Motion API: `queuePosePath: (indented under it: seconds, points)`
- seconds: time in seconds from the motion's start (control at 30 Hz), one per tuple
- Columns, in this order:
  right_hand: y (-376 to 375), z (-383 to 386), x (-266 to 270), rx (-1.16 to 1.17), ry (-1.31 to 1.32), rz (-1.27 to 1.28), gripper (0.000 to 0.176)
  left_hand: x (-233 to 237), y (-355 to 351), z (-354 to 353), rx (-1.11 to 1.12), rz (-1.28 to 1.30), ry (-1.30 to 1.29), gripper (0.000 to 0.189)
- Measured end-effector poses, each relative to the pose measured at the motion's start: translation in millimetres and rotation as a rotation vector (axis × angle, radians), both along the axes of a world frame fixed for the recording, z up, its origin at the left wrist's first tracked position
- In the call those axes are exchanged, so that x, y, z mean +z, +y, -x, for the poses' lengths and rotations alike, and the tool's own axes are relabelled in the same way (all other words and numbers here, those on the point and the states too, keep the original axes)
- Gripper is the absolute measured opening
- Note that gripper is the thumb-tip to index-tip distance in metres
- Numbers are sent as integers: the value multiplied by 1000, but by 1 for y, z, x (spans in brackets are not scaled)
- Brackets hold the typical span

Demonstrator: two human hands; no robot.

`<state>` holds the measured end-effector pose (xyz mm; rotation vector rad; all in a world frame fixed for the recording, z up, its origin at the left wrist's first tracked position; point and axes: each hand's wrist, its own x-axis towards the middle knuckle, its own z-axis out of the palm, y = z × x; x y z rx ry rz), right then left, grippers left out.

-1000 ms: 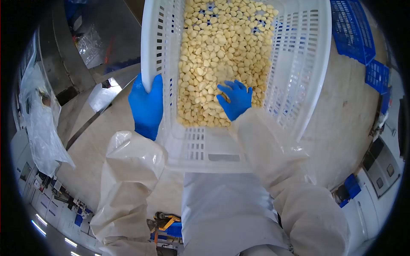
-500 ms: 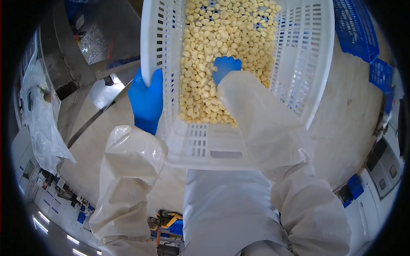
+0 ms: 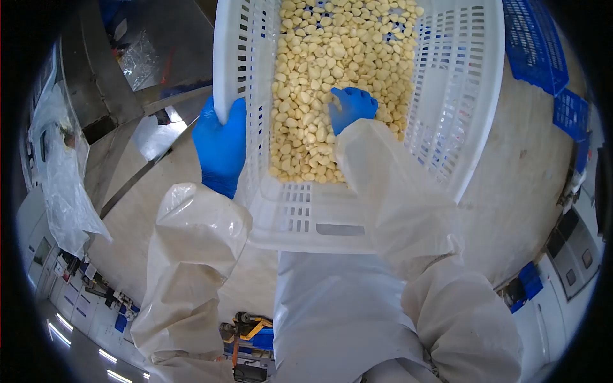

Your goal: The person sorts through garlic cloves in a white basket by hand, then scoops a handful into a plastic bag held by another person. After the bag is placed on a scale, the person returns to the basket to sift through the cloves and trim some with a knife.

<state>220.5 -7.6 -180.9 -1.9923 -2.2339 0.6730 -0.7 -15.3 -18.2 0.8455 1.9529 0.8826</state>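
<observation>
A white perforated plastic crate (image 3: 488,96) holds a layer of pale yellow pieces (image 3: 306,83) that look like peeled garlic cloves. My left hand (image 3: 219,143), in a blue glove, is closed around the crate's left rim, thumb on the inner side. Inside the crate, my right hand (image 3: 354,108), also blue-gloved, rests among the pieces right of the middle. Its fingers are curled down and their tips are hidden, so what they hold does not show. Whitish plastic sleeves (image 3: 198,236) cover both forearms.
Blue perforated crates (image 3: 536,48) stand at the upper right on the beige floor (image 3: 511,172). Metal equipment (image 3: 182,38) with clear plastic film is at the upper left. A plastic sheet (image 3: 67,179) hangs at the far left. A yellow-and-black machine (image 3: 255,329) shows below, beside the white apron (image 3: 338,306).
My right hand has shifted slightly to the right across the pieces. My left hand keeps its hold on the rim, and the view has moved slightly.
</observation>
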Motion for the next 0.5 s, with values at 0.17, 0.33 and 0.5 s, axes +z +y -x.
queuePosePath:
  seconds: [0.17, 0.33, 0.5]
  points:
    - [30, 16, 18, 206, -360, 269, 24, -3, 0, 0, 18, -20, -16, 29]
    - [37, 21, 7, 323, -436, 384, 26, -3, -1, 1, 1, -14, 19, 27]
    - [13, -6, -7, -51, -51, 192, 36, -2, -1, 0, 3, -52, -27, 29]
